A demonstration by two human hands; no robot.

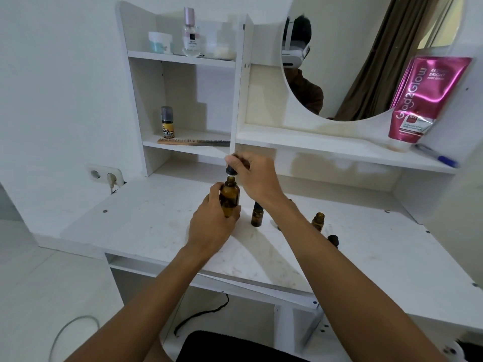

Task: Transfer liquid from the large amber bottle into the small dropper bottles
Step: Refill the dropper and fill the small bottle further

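Note:
My left hand grips the large amber bottle upright above the white desk; its neck is uncapped. Just above the neck, my right hand pinches a black dropper cap. A small amber dropper bottle with a black top stands on the desk right of the large bottle, partly behind my right forearm. Another small amber bottle, uncapped, stands further right. A dark cap lies beside my right forearm.
Shelves rise behind the desk: a comb and a small dark bottle on the lower one, jars and a perfume bottle above. A pink tube and pen sit under the round mirror. A wall socket is at left.

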